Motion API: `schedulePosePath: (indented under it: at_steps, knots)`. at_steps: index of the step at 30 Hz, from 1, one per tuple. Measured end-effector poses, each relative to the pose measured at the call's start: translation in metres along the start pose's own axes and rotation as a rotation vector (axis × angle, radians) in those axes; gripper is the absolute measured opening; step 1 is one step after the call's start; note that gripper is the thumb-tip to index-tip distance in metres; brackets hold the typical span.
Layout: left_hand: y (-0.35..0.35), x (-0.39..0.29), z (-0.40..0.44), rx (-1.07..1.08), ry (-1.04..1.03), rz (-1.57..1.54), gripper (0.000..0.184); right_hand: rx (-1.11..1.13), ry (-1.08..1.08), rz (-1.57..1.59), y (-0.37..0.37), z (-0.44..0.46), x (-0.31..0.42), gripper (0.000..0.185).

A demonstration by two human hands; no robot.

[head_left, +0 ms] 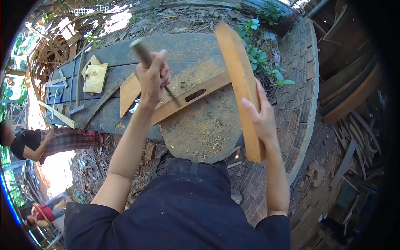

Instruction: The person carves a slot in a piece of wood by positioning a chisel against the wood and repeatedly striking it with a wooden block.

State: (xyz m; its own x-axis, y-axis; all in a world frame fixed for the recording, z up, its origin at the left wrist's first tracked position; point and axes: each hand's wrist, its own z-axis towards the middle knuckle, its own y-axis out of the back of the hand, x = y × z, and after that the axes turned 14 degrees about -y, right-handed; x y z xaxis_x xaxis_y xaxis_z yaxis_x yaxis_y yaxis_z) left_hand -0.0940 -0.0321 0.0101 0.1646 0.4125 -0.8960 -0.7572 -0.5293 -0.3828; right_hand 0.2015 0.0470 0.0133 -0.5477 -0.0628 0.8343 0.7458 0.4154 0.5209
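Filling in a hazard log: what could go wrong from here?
If swung, the long orange-brown wooden block in the right hand could miss the narrow dark tool with a cylindrical handle and strike the left hand around it.

No hand steadies the brown slotted wooden beam, so it may shift among the loose pale wood chips.

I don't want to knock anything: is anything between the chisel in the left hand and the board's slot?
Nothing visible: the chisel, held in the left hand, has its lower end beside the slot in the board. The wooden block in the right hand is off to the right.
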Motion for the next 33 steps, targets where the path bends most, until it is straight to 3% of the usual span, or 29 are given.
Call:
schedulePosePath:
  at_steps: [1,3,4,5,7,10,16,19,23,25,27,29,33]
  knots:
    - [0.002,-0.001,-0.001,-0.011,-0.010,-0.001,0.027,0.008,0.012,-0.005,-0.006,0.000,-0.014,0.071]
    - [0.007,-0.002,-0.006,0.369,0.081,0.679,0.020,-0.035,-0.061,0.043,-0.020,-0.003,-0.040,0.068]
    - [0.010,0.002,-0.013,0.351,0.073,0.682,0.020,-0.024,-0.045,0.039,-0.027,-0.005,-0.052,0.068]
    - [0.014,0.011,-0.025,0.482,0.012,0.843,0.019,-0.058,-0.078,0.026,-0.034,-0.008,-0.063,0.068]
    - [0.017,0.030,-0.047,0.761,-0.107,1.159,0.031,-0.095,-0.110,0.009,-0.040,-0.011,-0.075,0.068]
    - [0.018,0.046,-0.068,0.813,-0.148,1.309,0.047,-0.090,-0.179,-0.050,-0.042,-0.019,-0.072,0.071]
    - [0.023,0.060,-0.074,0.840,-0.133,1.385,0.058,-0.157,-0.129,-0.216,-0.054,-0.022,-0.077,0.074]
    - [0.020,0.056,-0.075,0.854,-0.089,1.386,0.056,-0.116,-0.251,-0.233,-0.056,-0.026,-0.067,0.073]
    - [0.028,0.054,-0.061,0.798,-0.107,1.207,0.047,-0.191,-0.236,-0.330,-0.064,-0.027,-0.065,0.072]
    - [0.029,0.043,-0.047,0.775,0.032,1.110,0.043,-0.189,-0.274,-0.395,-0.065,-0.028,-0.059,0.072]
    - [0.038,0.051,-0.038,0.866,-0.009,1.165,0.040,-0.192,-0.310,-0.413,-0.066,-0.029,-0.057,0.073]
    - [0.039,0.051,-0.028,0.990,0.193,1.220,0.039,-0.188,-0.335,-0.434,-0.070,-0.028,-0.057,0.075]
    - [0.039,0.063,-0.032,0.978,0.212,1.187,0.047,-0.236,-0.207,-0.240,-0.076,-0.017,-0.054,0.075]
